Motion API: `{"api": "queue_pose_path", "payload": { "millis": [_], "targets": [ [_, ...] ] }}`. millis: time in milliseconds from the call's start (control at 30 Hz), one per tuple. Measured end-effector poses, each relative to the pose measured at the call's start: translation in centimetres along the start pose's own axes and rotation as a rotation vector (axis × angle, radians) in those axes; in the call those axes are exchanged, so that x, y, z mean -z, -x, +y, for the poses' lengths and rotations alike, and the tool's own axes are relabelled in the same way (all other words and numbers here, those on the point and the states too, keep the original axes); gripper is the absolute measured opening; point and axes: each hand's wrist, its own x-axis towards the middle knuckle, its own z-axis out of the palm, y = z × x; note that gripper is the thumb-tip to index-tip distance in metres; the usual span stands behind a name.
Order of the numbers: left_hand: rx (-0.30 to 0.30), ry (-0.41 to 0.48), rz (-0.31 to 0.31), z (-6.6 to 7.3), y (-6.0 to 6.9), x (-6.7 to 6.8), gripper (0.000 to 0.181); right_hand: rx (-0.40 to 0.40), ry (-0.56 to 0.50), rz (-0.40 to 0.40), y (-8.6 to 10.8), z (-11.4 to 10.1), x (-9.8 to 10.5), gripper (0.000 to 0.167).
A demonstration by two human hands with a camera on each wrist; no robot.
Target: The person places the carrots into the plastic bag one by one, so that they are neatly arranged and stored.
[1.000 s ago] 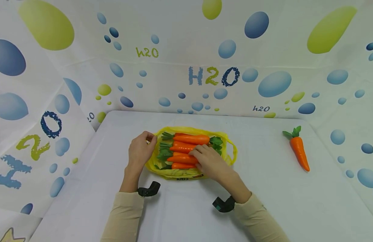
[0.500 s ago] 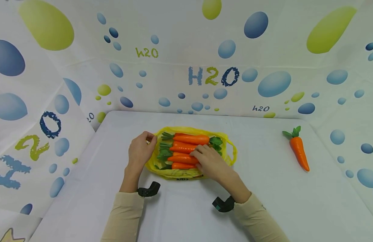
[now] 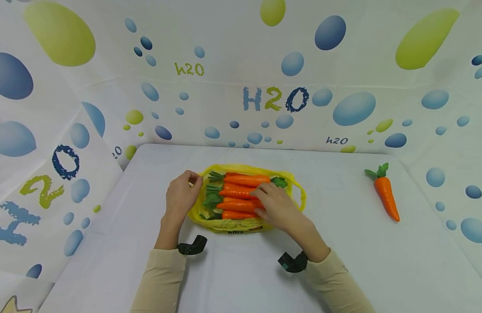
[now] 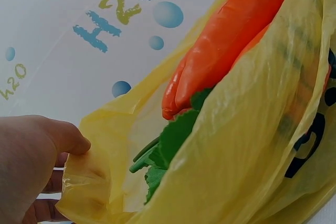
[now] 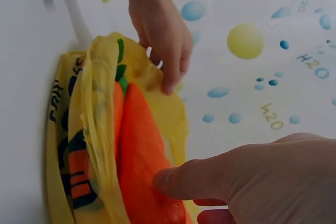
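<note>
Several orange toy carrots (image 3: pixel 241 191) with green leaves lie side by side in a yellow plastic bag (image 3: pixel 229 224), in the middle of the head view. At the bag's left end, my left hand (image 3: pixel 181 194) pinches the rim between thumb and fingers. The left wrist view shows that pinched bag edge (image 4: pixel 94 177) beside the leaves (image 4: pixel 176 140). My right hand (image 3: pixel 277 207) is over the right part of the carrots, thumb and fingers apart. In the right wrist view its thumb is at the nearest carrot (image 5: pixel 139 145); its other fingers are mostly hidden.
A single carrot (image 3: pixel 387 198) with green leaves lies apart on the right side of the white table (image 3: pixel 334 261). A loop handle of the bag (image 3: pixel 303 198) sticks out to the right. Printed cloth walls (image 3: pixel 225 52) stand behind and at the sides.
My right hand has shifted slightly to the right over the carrots, uncovering more of them. The carrots, the bag and my left hand look unmoved.
</note>
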Motion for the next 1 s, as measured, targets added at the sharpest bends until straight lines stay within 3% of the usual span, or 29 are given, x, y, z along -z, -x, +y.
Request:
{"api": "queue_pose_path", "payload": {
  "millis": [267,1000],
  "targets": [
    [-0.009,0.006,0.000,0.0,0.0,0.0,0.029,-0.057,-0.027,-0.020,0.1,0.5,1.5,0.042],
    [-0.001,0.014,-0.018,0.1,0.0,0.2,0.029,-0.196,-0.079,0.034,0.8,2.8,4.2,0.044]
  ]
}}
